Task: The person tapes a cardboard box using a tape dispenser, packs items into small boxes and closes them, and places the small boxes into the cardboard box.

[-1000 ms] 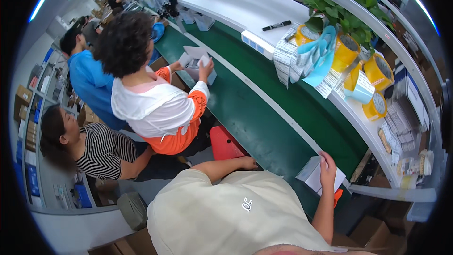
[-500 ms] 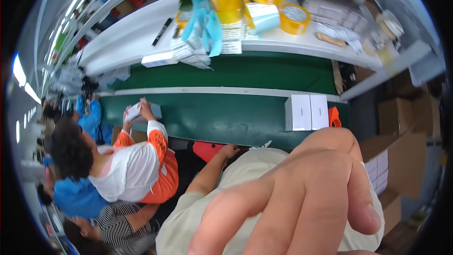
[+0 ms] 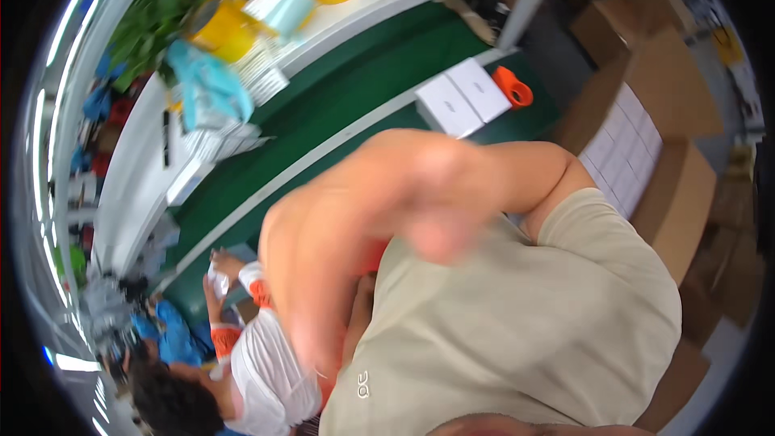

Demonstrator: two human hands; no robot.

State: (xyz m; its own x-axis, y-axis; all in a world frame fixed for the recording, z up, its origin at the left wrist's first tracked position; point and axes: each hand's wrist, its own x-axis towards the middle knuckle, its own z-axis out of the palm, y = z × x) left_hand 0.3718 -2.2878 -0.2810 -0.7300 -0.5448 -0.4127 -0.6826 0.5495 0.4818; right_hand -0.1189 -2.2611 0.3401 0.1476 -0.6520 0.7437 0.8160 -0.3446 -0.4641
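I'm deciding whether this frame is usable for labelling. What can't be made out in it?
- Head view: the arm raised close to the lens is motion-blurred; neither hand can be made out.
- Green belt: its middle is hidden behind that arm.
- White boxes: print too small.
- Shelf items: smeared by blur.

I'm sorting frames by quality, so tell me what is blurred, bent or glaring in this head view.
Head view: a raised bare arm close to the lens is smeared by motion blur; the two white boxes on the green belt stay fairly sharp; the fisheye bends the white shelf and tilts the scene; ceiling lights glare at the left rim; corners are black.
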